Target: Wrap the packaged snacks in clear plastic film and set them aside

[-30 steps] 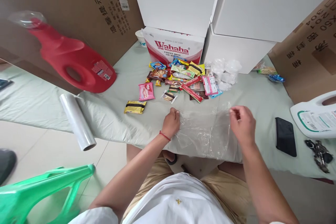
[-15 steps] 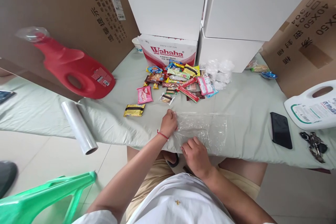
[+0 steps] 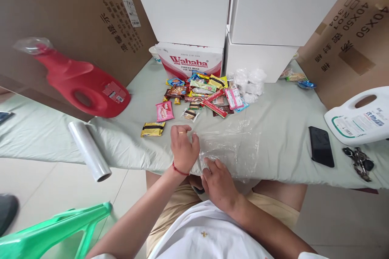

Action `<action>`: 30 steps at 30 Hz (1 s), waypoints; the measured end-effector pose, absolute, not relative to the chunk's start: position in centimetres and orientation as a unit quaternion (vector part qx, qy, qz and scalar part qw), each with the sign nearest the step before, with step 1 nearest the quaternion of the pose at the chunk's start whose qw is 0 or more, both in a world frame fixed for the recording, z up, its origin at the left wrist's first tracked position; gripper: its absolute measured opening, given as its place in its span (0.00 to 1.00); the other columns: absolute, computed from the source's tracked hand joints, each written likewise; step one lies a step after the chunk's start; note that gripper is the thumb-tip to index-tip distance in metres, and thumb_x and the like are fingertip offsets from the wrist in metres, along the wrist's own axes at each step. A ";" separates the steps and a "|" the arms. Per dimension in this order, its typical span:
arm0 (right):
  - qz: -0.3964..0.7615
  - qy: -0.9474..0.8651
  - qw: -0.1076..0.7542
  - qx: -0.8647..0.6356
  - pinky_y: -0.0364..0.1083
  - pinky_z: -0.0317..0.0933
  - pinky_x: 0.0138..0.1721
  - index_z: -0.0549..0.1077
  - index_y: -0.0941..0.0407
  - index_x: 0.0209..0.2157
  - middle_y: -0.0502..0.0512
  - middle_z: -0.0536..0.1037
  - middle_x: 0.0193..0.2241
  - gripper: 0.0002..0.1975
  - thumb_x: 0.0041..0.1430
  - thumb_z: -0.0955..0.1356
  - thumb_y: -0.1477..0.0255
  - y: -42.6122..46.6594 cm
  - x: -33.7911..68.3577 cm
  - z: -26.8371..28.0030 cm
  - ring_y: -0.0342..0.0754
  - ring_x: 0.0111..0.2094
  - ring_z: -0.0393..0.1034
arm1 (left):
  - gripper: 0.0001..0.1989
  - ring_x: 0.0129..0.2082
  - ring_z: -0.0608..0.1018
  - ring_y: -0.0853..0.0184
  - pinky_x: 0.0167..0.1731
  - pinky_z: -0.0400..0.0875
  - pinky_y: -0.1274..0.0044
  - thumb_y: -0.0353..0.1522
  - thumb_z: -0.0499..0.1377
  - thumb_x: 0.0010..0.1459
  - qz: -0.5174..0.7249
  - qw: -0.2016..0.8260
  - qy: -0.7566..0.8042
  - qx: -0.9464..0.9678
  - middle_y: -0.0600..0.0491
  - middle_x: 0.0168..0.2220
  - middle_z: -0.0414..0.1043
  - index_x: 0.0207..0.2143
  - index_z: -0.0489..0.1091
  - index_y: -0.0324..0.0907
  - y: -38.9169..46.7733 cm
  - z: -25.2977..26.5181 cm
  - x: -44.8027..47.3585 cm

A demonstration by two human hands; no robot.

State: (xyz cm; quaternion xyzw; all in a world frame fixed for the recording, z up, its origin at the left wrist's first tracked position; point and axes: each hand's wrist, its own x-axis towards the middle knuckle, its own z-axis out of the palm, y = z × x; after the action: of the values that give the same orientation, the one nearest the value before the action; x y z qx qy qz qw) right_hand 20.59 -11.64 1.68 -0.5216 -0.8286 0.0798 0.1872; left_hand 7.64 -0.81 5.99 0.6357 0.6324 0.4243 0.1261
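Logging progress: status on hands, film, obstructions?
Left hand beside clear film, right hand at its near-left corner. Film wrinkled, spread on cloth. Snack packets beyond it.

The clear plastic film [image 3: 229, 149] looks glossy and creased; under it, matt wrinkled cloth [image 3: 285, 145]; beyond it, shiny wrappers [image 3: 165, 111].
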 end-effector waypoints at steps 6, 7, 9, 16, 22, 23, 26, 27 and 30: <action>0.104 -0.806 0.208 -0.544 0.58 0.68 0.45 0.76 0.57 0.54 0.65 0.80 0.48 0.20 0.61 0.66 0.76 -10.8 18.8 0.0 0.63 0.49 0.72 | 0.09 0.33 0.76 0.59 0.42 0.68 0.67 0.23 0.55 0.47 0.150 0.308 0.367 0.865 0.48 0.31 0.74 0.26 0.69 0.47 -3.1 7.5 10.2; 0.109 -0.810 0.207 -0.538 0.57 0.67 0.45 0.77 0.57 0.53 0.65 0.81 0.47 0.19 0.61 0.66 0.76 -10.6 18.9 -0.1 0.63 0.48 0.72 | 0.10 0.32 0.77 0.58 0.43 0.68 0.66 0.22 0.55 0.47 0.117 0.320 0.367 0.866 0.48 0.31 0.75 0.24 0.69 0.46 -2.9 7.1 10.5; 0.127 -0.817 0.198 -0.527 0.56 0.67 0.44 0.80 0.56 0.48 0.63 0.82 0.44 0.15 0.61 0.67 0.76 -10.6 19.2 0.3 0.62 0.46 0.74 | 0.11 0.37 0.79 0.55 0.50 0.67 0.61 0.22 0.53 0.50 0.101 0.320 0.399 0.854 0.46 0.34 0.78 0.23 0.70 0.45 -2.4 6.1 10.7; 0.138 -0.828 0.165 -0.518 0.53 0.67 0.42 0.77 0.58 0.42 0.61 0.79 0.49 0.07 0.65 0.66 0.75 -11.5 20.8 2.1 0.56 0.44 0.71 | 0.16 0.70 0.62 0.53 0.68 0.36 0.47 0.26 0.51 0.62 0.176 0.258 0.470 0.825 0.45 0.62 0.71 0.45 0.76 0.46 -0.1 3.6 9.1; 0.102 -0.836 0.190 -0.505 0.54 0.68 0.42 0.75 0.57 0.37 0.58 0.76 0.58 0.04 0.64 0.67 0.77 -12.5 21.4 2.1 0.54 0.44 0.72 | 0.18 0.71 0.62 0.53 0.69 0.51 0.51 0.35 0.53 0.65 0.209 0.318 0.475 0.794 0.42 0.66 0.67 0.53 0.76 0.43 3.5 1.3 7.6; 0.097 -0.836 0.192 -0.505 0.54 0.68 0.41 0.75 0.56 0.37 0.58 0.77 0.57 0.04 0.64 0.67 0.77 -12.8 21.6 2.2 0.54 0.43 0.72 | 0.20 0.71 0.61 0.53 0.69 0.52 0.53 0.36 0.53 0.65 0.211 0.323 0.470 0.794 0.42 0.66 0.66 0.54 0.75 0.42 4.2 1.0 7.3; 0.087 -0.841 0.196 -0.498 0.52 0.68 0.39 0.74 0.57 0.37 0.59 0.77 0.58 0.04 0.65 0.67 0.77 -13.9 22.5 2.6 0.52 0.41 0.74 | 0.24 0.72 0.59 0.54 0.70 0.50 0.55 0.38 0.52 0.64 0.166 0.312 0.464 0.812 0.43 0.69 0.62 0.59 0.72 0.40 5.7 0.6 6.3; 0.084 -0.842 0.196 -0.495 0.51 0.68 0.38 0.74 0.57 0.37 0.59 0.77 0.58 0.04 0.65 0.67 0.77 -14.3 22.8 2.7 0.51 0.40 0.75 | 0.25 0.72 0.59 0.54 0.71 0.49 0.55 0.37 0.51 0.64 0.137 0.306 0.463 0.820 0.44 0.69 0.61 0.60 0.71 0.41 6.2 0.7 6.1; 0.066 -0.847 0.200 -0.487 0.49 0.67 0.36 0.72 0.56 0.35 0.58 0.78 0.56 0.05 0.65 0.66 0.78 -15.2 23.3 3.1 0.49 0.37 0.76 | 0.25 0.72 0.59 0.55 0.71 0.46 0.52 0.34 0.50 0.64 0.044 0.278 0.457 0.844 0.48 0.70 0.59 0.62 0.70 0.44 7.2 1.6 5.8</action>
State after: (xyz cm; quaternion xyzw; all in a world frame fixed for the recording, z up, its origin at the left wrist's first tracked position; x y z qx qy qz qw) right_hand 23.29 -15.24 3.10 -0.4873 -0.8474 0.0664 0.2001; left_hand 5.75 7.17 1.61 0.8437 0.4569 0.0442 0.2784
